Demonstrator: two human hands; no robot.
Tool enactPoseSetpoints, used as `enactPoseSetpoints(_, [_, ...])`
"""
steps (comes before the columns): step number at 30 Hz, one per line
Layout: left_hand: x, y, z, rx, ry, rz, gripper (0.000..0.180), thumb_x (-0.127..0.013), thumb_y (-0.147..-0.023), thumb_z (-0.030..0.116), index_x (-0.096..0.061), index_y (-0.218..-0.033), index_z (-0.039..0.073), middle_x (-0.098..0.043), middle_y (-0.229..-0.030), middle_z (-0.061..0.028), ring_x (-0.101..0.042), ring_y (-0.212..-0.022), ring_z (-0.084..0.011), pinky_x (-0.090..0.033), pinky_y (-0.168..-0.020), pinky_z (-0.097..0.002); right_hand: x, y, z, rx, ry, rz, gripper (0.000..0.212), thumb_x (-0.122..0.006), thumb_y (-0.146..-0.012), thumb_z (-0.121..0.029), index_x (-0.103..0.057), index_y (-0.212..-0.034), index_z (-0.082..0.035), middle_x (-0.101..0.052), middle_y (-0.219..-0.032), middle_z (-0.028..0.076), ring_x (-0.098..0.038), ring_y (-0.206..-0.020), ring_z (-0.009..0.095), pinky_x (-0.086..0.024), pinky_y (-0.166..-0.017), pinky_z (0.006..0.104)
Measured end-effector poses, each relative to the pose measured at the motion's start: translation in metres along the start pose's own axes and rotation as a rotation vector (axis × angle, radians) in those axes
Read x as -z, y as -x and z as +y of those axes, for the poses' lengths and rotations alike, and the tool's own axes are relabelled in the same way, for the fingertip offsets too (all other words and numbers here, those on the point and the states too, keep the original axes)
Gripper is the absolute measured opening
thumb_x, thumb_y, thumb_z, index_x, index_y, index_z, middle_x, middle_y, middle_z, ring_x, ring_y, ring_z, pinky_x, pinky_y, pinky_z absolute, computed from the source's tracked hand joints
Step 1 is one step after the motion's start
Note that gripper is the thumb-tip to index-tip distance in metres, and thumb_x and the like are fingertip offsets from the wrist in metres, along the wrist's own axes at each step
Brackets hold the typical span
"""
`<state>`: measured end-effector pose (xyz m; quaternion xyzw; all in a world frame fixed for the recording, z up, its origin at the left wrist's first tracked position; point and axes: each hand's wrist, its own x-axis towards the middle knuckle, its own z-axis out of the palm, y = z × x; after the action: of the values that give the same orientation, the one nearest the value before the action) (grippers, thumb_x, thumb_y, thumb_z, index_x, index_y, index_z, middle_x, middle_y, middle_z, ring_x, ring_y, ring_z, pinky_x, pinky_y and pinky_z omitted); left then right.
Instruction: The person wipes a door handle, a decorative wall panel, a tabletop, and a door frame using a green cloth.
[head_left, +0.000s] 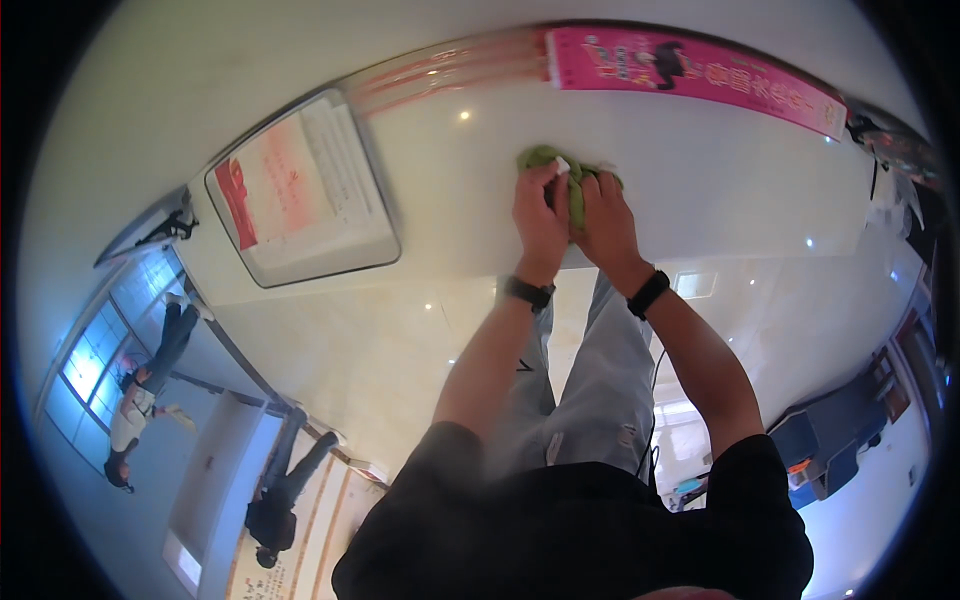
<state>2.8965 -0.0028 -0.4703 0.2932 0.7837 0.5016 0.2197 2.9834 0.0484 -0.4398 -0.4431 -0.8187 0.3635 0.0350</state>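
Observation:
A crumpled green cloth (576,190) lies bunched on the glossy white table top, near its front edge. My left hand (540,222) grips its left side, fingers bent, with a small white patch showing by the fingertips. Close beside it, my right hand (606,222) is pressed down over the right side of the cloth, fingers curled into it. Both wrists wear black bands. The fingers hide part of the cloth.
A dark-rimmed rounded panel with printed sheets (290,190) lies on the table at left. A long pink printed strip (690,75) runs along the far right edge. Two people (275,510) are off at lower left. Blue-grey seating (825,440) is at right.

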Motion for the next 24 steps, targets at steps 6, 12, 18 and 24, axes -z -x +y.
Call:
enactPoseSetpoints(6, [0.064, -0.075, -0.022, 0.023, -0.056, 0.154, 0.017, -0.059, -0.088, 0.009, -0.056, -0.103, 0.001, -0.062, -0.093, -0.0124, -0.060, -0.083, -0.0199, -0.048, -0.078, -0.0304, -0.042, -0.068, -0.067, 0.202, 0.085, 0.057, 0.030, -0.061, -0.075, -0.008, -0.044, -0.099, -0.004, -0.049, -0.099, 0.017, -0.050, -0.096, 0.036, -0.049, -0.077, 0.0423])
enactPoseSetpoints(12, [0.087, -0.085, -0.026, 0.027, -0.042, 0.206, 0.017, -0.058, -0.087, 0.008, -0.056, -0.103, 0.003, -0.063, -0.089, -0.0113, -0.061, -0.081, -0.0216, -0.048, -0.076, -0.0326, -0.052, -0.078, -0.091, 0.270, 0.103, 0.040, 0.031, -0.059, -0.077, -0.011, -0.045, -0.103, -0.004, -0.050, -0.101, 0.017, -0.050, -0.100, 0.036, -0.049, -0.079, 0.0410])
enactPoseSetpoints(18, [0.094, -0.056, -0.008, 0.180, -0.145, 0.088, 0.016, -0.054, -0.089, 0.010, -0.058, -0.102, 0.003, -0.062, -0.097, -0.0132, -0.061, -0.090, -0.0273, -0.048, -0.079, -0.0354, -0.065, -0.042, -0.084, 0.067, 0.062, 0.023, 0.035, -0.062, -0.076, -0.010, -0.045, -0.105, -0.004, -0.050, -0.102, 0.019, -0.051, -0.100, 0.038, -0.049, -0.079, 0.0422])
enactPoseSetpoints(24, [0.078, 0.047, -0.023, 0.130, -0.132, -0.023, 0.017, -0.053, -0.091, 0.019, -0.056, -0.098, 0.003, -0.059, -0.092, -0.0161, -0.057, -0.084, -0.0336, -0.046, -0.074, -0.0408, -0.074, 0.057, -0.039, 0.135, -0.105, 0.119, 0.037, -0.061, -0.075, -0.009, -0.049, -0.110, -0.004, -0.050, -0.105, 0.020, -0.049, -0.099, 0.040, -0.044, -0.086, 0.0453])
